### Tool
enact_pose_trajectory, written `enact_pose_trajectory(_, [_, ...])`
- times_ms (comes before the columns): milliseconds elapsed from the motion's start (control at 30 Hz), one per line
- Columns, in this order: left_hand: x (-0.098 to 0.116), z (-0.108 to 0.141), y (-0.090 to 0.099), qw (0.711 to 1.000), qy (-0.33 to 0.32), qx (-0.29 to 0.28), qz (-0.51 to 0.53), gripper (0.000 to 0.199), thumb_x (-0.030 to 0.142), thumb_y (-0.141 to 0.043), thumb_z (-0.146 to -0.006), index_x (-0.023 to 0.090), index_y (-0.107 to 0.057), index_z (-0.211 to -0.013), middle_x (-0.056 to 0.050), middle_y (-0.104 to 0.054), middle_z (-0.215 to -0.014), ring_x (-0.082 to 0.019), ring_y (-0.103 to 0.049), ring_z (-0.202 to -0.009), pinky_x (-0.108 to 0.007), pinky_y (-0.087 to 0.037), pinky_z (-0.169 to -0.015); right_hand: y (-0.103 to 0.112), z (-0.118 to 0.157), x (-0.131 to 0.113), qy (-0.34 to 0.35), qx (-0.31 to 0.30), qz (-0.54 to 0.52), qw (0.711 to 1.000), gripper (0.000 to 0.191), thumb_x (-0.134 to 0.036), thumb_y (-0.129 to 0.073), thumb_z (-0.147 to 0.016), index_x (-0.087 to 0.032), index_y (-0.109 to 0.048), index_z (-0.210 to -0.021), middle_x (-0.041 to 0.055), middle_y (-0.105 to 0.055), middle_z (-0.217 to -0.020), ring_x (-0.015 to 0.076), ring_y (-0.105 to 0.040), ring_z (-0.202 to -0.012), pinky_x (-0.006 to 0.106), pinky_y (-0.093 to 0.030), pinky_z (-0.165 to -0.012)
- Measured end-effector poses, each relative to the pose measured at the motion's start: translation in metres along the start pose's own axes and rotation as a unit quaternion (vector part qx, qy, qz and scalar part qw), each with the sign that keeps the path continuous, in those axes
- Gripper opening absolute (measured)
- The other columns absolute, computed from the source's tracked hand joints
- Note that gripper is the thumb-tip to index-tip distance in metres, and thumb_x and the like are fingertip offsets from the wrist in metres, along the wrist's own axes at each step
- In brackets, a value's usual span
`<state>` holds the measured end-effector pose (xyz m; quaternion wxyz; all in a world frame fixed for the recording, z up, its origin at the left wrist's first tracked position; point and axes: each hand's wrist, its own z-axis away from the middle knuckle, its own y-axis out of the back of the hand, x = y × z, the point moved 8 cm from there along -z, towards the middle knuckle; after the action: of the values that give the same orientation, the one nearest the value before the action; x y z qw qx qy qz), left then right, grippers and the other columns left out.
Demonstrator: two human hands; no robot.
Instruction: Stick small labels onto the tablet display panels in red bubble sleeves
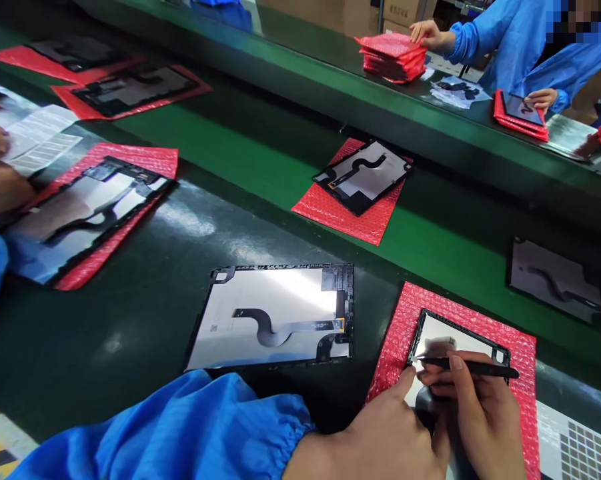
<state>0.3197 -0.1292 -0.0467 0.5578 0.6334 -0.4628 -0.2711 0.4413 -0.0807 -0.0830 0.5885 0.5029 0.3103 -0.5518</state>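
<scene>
At the lower right, a tablet screen panel (480, 331) lies on a red bubble-wrap sheet (523, 353). My right hand (485, 407) is closed on black tweezers (485, 368), whose tip meets the panel's left edge. Just below the tip, my left hand (380, 427) touches the same edge with an extended index finger; its other fingers are partly hidden. Left of the wrap, a second panel (290, 293) lies on the dark table (155, 333), its silvery back up with a curved black ribbon cable.
A green conveyor (260, 160) carries panels, one on red wrap (370, 227). At the left, another person's hand (3, 173) is beside a panel (80, 220). Across the belt, a person in blue touches stacked red wraps (393, 57). A sticker sheet (575, 433) lies at the lower right.
</scene>
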Motion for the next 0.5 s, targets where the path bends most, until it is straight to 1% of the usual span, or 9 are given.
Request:
enact_pose_trajectory(100, [-0.006,0.000,0.003,1.000,-0.010,-0.020,0.011,0.026,0.033,-0.073,-0.095,0.009,-0.078,-0.104,-0.003,-0.068,-0.049,-0.021,-0.054,-0.035,-0.061,-0.052,-0.103,-0.003,0.003,-0.005,0.009,0.007,0.008,1.000,0.048,-0.066,-0.074,-0.098,-0.018,-0.073,-0.101,0.0119,-0.082,-0.087,0.0266,-0.082,-0.075,0.031,-0.070,-0.065])
enact_pose_trajectory(200, [-0.014,0.000,0.006,0.998,-0.017,-0.040,0.041,0.032,0.037,-0.073,-0.096,0.009,-0.077,-0.111,-0.003,-0.069,-0.050,-0.021,-0.055,-0.037,-0.058,-0.051,-0.103,-0.004,0.004,-0.006,0.015,0.019,0.018,1.000,0.050,-0.067,-0.073,-0.099,-0.018,-0.074,-0.102,0.0111,-0.082,-0.086,0.0261,-0.082,-0.076,0.031,-0.070,-0.066])
enact_pose_trajectory(267, [-0.017,0.001,0.007,0.997,-0.022,-0.048,0.060,0.036,0.037,-0.074,-0.095,0.008,-0.076,-0.116,-0.004,-0.070,-0.053,-0.022,-0.058,-0.041,-0.056,-0.050,-0.104,-0.004,0.003,-0.003,0.006,0.016,0.015,1.000,0.050,-0.067,-0.074,-0.097,-0.018,-0.074,-0.103,0.0108,-0.081,-0.085,0.0269,-0.082,-0.076,0.032,-0.070,-0.067])
enact_pose_trajectory(367, [-0.020,0.003,0.009,0.997,-0.024,-0.036,0.069,0.039,0.035,-0.076,-0.092,0.007,-0.074,-0.119,-0.006,-0.073,-0.058,-0.024,-0.062,-0.047,-0.056,-0.046,-0.108,-0.003,0.000,0.003,-0.012,0.003,-0.008,1.000,0.051,-0.067,-0.079,-0.094,-0.018,-0.076,-0.104,0.0121,-0.082,-0.090,0.0287,-0.082,-0.077,0.035,-0.071,-0.066])
enact_pose_trajectory(433, [-0.021,0.003,0.011,0.997,-0.023,-0.027,0.071,0.041,0.037,-0.076,-0.092,0.007,-0.074,-0.120,-0.006,-0.075,-0.061,-0.025,-0.063,-0.049,-0.056,-0.045,-0.110,-0.002,-0.001,0.004,-0.013,0.013,-0.029,0.999,0.052,-0.068,-0.079,-0.093,-0.018,-0.076,-0.105,0.0125,-0.082,-0.091,0.0291,-0.082,-0.076,0.036,-0.071,-0.065])
enact_pose_trajectory(500, [-0.022,0.002,0.012,0.997,-0.025,-0.026,0.074,0.046,0.041,-0.079,-0.091,0.007,-0.073,-0.121,-0.007,-0.076,-0.064,-0.025,-0.063,-0.052,-0.055,-0.045,-0.111,-0.003,-0.002,0.002,-0.005,0.032,-0.046,0.998,0.052,-0.069,-0.078,-0.093,-0.018,-0.076,-0.105,0.0118,-0.082,-0.087,0.0286,-0.082,-0.075,0.035,-0.071,-0.063])
